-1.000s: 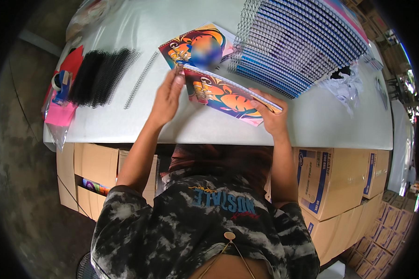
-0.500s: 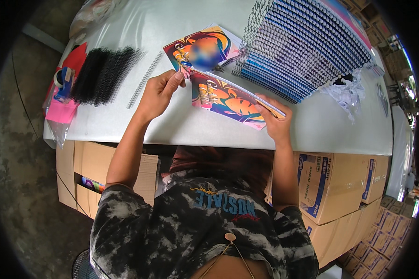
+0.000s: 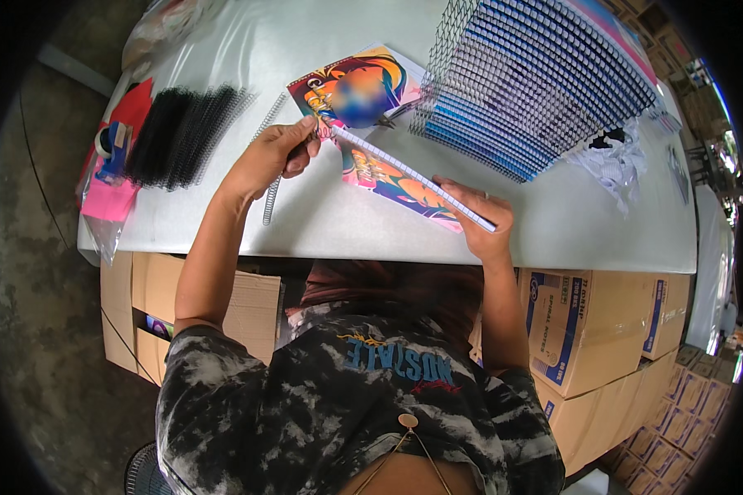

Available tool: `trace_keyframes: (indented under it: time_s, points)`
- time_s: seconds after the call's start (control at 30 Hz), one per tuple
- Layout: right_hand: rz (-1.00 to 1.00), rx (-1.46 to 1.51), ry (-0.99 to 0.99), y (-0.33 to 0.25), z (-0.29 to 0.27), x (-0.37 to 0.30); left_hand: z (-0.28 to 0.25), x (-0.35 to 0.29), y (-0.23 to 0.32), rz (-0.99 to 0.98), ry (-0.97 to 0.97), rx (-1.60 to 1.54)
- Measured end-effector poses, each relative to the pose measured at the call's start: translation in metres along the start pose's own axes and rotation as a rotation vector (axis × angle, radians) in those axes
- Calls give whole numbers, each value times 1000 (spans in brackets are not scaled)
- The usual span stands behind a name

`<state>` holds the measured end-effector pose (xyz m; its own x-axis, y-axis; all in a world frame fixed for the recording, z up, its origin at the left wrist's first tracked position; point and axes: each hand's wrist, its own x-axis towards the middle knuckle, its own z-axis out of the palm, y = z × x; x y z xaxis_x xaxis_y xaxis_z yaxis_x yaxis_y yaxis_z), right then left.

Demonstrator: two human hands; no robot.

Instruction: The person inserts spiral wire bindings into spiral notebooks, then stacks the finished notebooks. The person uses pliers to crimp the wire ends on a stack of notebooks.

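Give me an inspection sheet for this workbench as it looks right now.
Surface: white table, plastic-covered.
Job's things: colourful notebook held tilted above the table; spiral wire hanging from the left hand.
Clutter: second colourful cover lying flat; pile of black spiral wires; fanned stack of bound notebooks; pink and red packets at the left edge; crumpled plastic.
Grippers: left hand pinches the wire at the notebook's upper corner; right hand grips its lower end.
Cables: nothing seen.
Surroundings: cardboard boxes under the table; concrete floor.
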<state>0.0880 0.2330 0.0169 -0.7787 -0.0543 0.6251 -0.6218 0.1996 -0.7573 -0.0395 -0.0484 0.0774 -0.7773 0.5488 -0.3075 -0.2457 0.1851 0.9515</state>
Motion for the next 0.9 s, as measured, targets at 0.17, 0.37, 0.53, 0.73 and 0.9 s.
trace_keyframes:
  time_s: [0.17,0.37,0.53,0.73,0.9]
  points:
    - [107,74,-14,-6,-2,-2,5,-6,14,221,50,273]
    - [236,-12,47,-12,3,-12,7,-15,30,777,91,1154]
    - [260,61,52,-9,8,-17,30,-22,44,879,218,1311]
    - [202,-8,65,-3,13,-24,33,-22,51,774,129,1483]
    - [127,-113,55,-2,14,-25,34,-21,57,690,22,1605]
